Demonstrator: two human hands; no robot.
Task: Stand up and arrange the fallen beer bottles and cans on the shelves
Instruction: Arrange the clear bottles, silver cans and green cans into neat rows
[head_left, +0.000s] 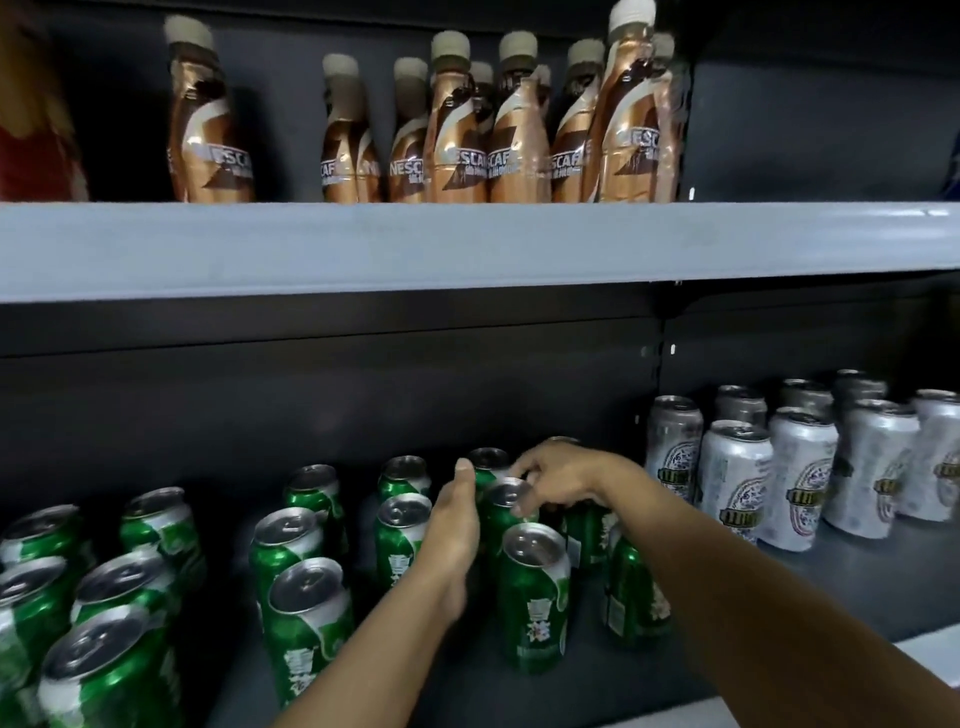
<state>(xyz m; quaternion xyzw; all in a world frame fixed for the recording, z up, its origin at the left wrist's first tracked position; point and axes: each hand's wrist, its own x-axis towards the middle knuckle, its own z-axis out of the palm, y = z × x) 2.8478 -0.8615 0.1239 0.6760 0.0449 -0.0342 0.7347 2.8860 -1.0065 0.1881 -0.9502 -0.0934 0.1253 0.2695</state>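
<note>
Several green beer cans stand upright in rows on the lower shelf (857, 582). My right hand (558, 478) reaches in from the right, its fingers curled over the top rim of one green can (498, 522) in the middle row. My left hand (454, 525) lies flat with straight fingers against that can's left side, between it and a neighbouring green can (401, 540). Another green can (535, 592) stands just in front of the held one. More green cans (306, 618) fill the left part of the shelf; none that I can see lies on its side.
Silver beer cans (795, 478) stand grouped at the right of the lower shelf. The grey upper shelf (467, 244) carries several brown coffee bottles (457, 135) and a red item (36, 145) at far left. My right forearm crosses over cans at lower right.
</note>
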